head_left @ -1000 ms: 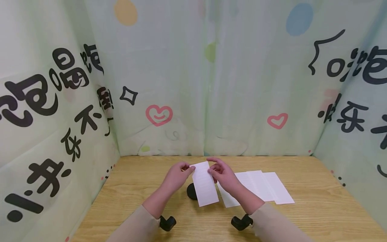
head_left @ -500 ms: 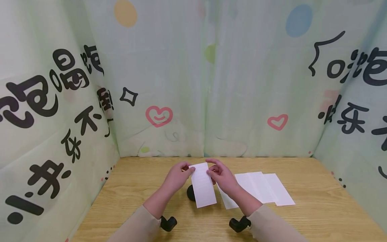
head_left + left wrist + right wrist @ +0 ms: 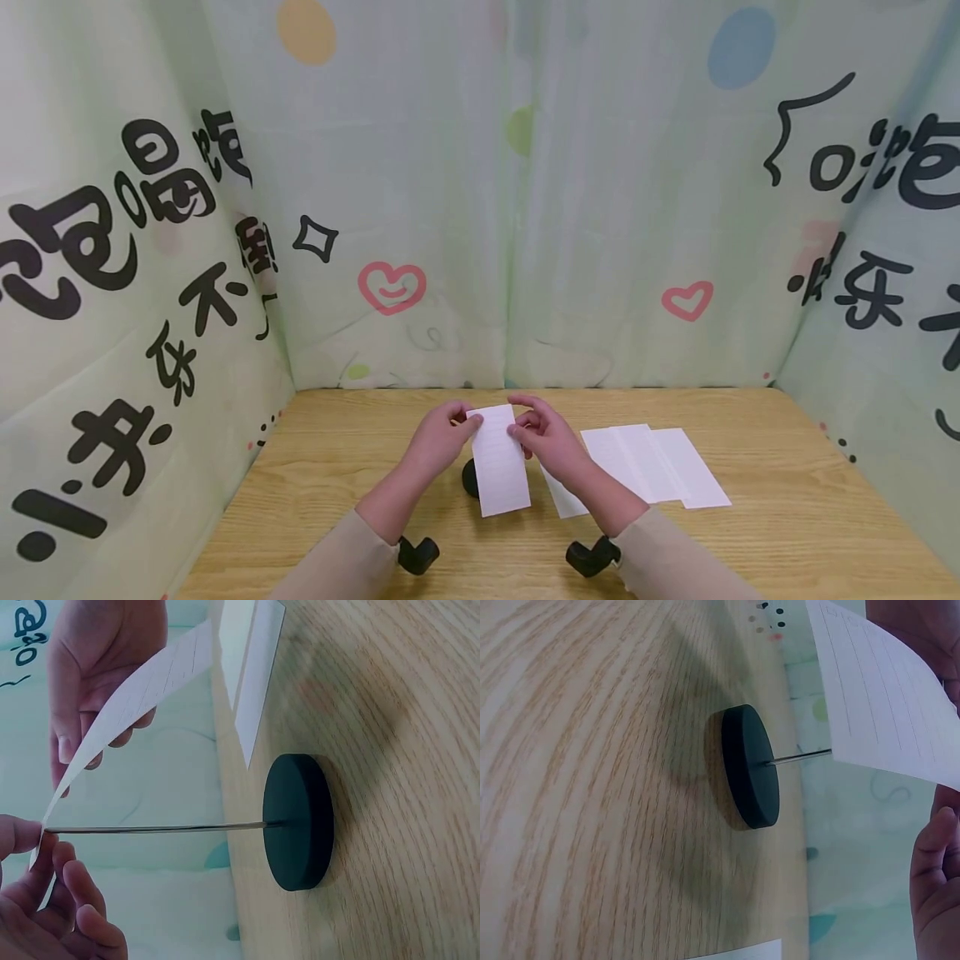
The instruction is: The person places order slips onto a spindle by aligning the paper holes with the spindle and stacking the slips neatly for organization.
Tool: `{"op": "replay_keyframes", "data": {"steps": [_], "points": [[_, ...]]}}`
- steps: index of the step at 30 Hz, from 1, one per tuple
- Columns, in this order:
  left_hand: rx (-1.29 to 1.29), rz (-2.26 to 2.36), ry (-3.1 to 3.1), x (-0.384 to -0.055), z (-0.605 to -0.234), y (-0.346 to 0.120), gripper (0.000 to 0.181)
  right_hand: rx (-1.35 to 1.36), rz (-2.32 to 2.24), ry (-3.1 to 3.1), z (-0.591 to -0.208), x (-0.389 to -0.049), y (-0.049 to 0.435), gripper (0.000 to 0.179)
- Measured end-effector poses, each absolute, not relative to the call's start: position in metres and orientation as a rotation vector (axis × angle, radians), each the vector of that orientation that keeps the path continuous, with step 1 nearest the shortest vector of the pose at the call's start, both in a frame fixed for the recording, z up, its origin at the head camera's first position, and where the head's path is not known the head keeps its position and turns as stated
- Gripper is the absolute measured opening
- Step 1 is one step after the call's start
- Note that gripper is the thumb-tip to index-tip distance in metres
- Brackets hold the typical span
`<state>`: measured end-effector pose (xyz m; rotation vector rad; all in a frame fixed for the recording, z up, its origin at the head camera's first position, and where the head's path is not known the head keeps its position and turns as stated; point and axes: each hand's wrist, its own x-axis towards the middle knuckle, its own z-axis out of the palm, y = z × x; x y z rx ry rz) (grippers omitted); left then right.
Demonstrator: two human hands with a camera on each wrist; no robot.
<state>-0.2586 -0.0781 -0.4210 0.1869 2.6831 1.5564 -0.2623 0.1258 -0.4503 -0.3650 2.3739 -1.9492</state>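
Observation:
A lined white paper slip is held up between both hands above the table. My left hand pinches its upper left corner between thumb and fingers. On the opposite edge, my right hand holds the slip with its thumb in front, index finger raised and other fingers curled behind. Behind the slip stands a bill spike, its round black base on the wood and its thin metal rod upright. In the left wrist view the rod's top meets the slip at the left fingertips; whether it pierces the paper I cannot tell.
Several white sheets lie overlapping on the wooden table, right of the spike and partly beneath the right forearm. A printed curtain encloses the table's back and both sides. Black wrist mounts sit by the sleeves.
The slip has shifted slightly left, covering more of the black base. My right hand has moved a little left with it; the left hand stays nearly in place. Both grips are kept.

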Motion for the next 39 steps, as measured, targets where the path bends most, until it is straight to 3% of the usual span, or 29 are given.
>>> {"op": "replay_keyframes", "data": {"steps": [19,39], "points": [[0.195,1.626,2.591,-0.26,-0.431,-0.078,0.023,-0.323,-1.936,2.405,-0.453,-0.261,0.124,0.042],[0.202,1.552,2.663,-0.261,-0.443,-0.085,0.017,-0.329,-1.841,2.447,-0.46,-0.263,0.122,0.041]]}}
